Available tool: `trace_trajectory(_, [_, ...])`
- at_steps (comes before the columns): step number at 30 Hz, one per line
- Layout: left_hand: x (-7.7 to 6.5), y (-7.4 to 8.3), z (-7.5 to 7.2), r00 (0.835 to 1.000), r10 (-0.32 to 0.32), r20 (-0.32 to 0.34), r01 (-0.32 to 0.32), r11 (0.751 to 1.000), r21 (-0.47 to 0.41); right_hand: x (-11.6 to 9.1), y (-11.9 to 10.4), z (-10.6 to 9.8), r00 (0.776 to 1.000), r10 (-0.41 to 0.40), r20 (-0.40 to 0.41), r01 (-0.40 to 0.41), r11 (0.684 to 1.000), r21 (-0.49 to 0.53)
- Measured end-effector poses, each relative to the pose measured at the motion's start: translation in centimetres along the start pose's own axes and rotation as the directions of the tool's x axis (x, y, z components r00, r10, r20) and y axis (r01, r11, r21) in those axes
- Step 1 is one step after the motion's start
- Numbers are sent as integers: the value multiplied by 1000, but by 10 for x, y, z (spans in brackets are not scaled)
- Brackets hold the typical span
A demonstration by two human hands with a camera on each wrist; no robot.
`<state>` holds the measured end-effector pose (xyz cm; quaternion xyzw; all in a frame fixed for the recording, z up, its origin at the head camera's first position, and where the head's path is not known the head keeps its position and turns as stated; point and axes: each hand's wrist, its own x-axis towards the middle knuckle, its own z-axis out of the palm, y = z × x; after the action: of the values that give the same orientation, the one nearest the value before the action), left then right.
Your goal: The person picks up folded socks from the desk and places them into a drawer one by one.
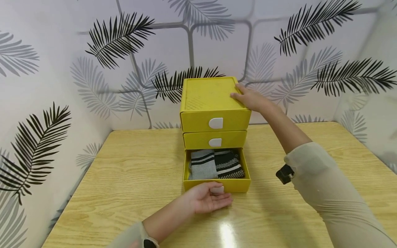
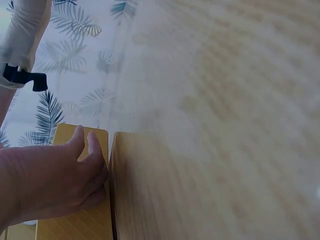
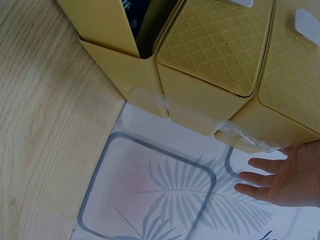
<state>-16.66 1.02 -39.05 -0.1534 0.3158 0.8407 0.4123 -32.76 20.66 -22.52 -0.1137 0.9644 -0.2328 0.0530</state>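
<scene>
A yellow drawer unit [image 1: 214,93] with three drawers stands on the wooden table. Its bottom drawer [image 1: 238,186] is pulled out and holds a grey folded cloth [image 1: 203,165] with black stripes and a black-and-white patterned folded cloth [image 1: 228,165]. My left hand [image 1: 206,199] touches the front of this drawer, palm up, its thumb beside the white handle [image 1: 218,189] and its fingers stretched out below. At the unit's upper right edge rests my right hand [image 1: 249,98]; in the right wrist view its fingers [image 3: 257,179] extend straight along the side.
The middle drawer [image 1: 198,140] and the top drawer [image 1: 195,121] are closed, each with a white handle. Behind the unit rises a wall [image 1: 167,44] with a leaf pattern. Table surface [image 1: 139,165] extends to the left and right of the unit.
</scene>
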Motion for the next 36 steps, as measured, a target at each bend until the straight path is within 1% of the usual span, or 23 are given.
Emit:
trace_trajectory(5, [9, 10, 4, 999, 19, -33, -20, 1000, -14, 0, 0, -1, 1000, 18, -2, -18, 1000, -2])
trace_trajectory(9, [16, 16, 6, 999, 18, -38, -18, 1000, -17, 1, 1, -1, 1000, 7, -1, -7, 1000, 2])
trace_trajectory(13, [22, 21, 7, 999, 30, -45, -31, 999, -15, 2, 1, -2, 1000, -4, -5, 4, 1000, 7])
trace_trajectory(17, [27, 25, 6, 998, 34, -54, -36, 999, -39, 2, 1, -1, 1000, 1, -6, -1, 1000, 8])
trace_trajectory(20, [32, 28, 4, 998, 35, -55, -37, 998, -44, 3, 2, 0, 1000, 8, -1, -8, 1000, 10])
trace_trajectory(27, [40, 35, 4, 998, 48, -45, -48, 999, -11, 4, 2, 0, 1000, 13, 5, -13, 1000, 11])
trace_trajectory(34, [48, 43, 6, 997, 57, -50, -59, 998, -26, 3, 2, 1, 1000, 15, 3, -15, 1000, 9])
trace_trajectory(36, [51, 46, 6, 997, 64, -53, -65, 998, -15, 3, 2, 1, 1000, 18, 4, -18, 1000, 12])
